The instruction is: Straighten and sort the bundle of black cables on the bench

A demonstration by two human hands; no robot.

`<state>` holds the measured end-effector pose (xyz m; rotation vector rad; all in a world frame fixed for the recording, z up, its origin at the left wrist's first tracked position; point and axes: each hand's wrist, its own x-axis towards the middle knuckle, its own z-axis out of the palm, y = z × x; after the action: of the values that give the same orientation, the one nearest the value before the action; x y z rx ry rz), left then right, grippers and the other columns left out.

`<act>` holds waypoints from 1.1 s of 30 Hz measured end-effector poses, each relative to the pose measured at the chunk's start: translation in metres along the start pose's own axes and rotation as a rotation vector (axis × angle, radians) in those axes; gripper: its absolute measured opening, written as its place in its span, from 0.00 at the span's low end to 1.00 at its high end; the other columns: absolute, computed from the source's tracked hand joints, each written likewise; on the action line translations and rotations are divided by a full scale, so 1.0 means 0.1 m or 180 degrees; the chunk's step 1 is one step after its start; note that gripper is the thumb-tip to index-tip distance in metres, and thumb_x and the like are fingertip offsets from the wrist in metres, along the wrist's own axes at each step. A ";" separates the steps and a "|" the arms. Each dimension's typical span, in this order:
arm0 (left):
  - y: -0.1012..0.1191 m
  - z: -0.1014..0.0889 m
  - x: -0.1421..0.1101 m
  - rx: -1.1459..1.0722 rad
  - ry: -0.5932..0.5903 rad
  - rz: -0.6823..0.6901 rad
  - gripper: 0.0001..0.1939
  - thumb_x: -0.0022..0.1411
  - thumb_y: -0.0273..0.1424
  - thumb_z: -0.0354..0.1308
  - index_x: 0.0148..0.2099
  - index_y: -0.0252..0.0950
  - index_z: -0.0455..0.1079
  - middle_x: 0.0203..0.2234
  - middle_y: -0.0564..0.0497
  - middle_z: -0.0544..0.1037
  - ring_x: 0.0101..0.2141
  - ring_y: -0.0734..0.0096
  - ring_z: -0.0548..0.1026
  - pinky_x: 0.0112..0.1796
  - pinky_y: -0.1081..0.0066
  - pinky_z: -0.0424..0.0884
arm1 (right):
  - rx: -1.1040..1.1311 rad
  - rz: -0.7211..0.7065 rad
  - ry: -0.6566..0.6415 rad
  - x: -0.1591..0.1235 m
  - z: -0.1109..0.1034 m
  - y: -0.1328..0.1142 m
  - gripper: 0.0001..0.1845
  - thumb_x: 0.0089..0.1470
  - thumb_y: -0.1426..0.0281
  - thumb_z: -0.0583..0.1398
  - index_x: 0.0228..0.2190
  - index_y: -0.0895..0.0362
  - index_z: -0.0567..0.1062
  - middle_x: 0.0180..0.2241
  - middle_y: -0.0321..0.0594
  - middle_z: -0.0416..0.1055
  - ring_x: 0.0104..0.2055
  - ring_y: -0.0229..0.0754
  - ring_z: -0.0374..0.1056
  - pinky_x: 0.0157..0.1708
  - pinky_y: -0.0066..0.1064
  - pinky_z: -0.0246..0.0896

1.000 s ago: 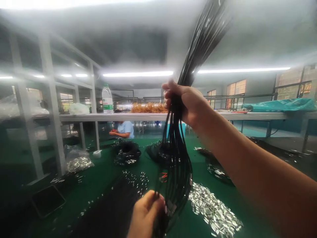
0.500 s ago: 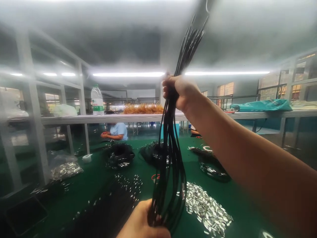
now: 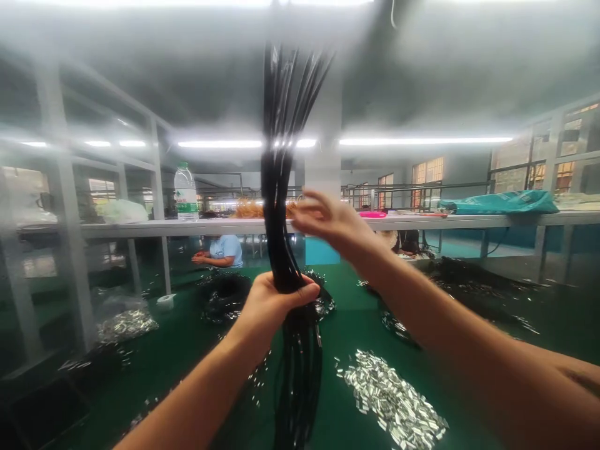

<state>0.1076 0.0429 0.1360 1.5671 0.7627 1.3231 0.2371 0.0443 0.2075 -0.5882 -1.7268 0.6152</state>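
Black cable bundle [image 3: 276, 234]: gathered mid-length, top fanned; my left hand [image 3: 272, 300] clamped round it
Right hand [image 3: 334, 219]: just beside, fingers apart
Metal pieces [image 3: 394, 397]: loose below right hand

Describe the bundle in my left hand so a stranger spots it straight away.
Find the green table, then your left hand above it. The bundle is the black strands running up and down through that grip. Unlike the black coils lying on the table, it is held upright, spreading at the top.
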 end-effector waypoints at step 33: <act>0.41 -0.31 0.16 0.0166 0.0181 -0.0159 0.17 0.46 0.39 0.70 0.35 0.33 0.73 0.27 0.53 0.72 0.22 0.79 0.69 0.20 0.79 0.63 | 0.2173 0.2047 -0.0797 -1.42 0.56 1.23 0.25 0.20 0.66 0.75 0.23 0.61 0.72 0.21 0.35 0.71 0.24 0.35 0.65 0.25 0.26 0.56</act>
<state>0.0774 0.0492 0.1801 1.5471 0.8724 1.3255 0.2224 0.0345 0.0127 -0.5777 -1.3955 1.7067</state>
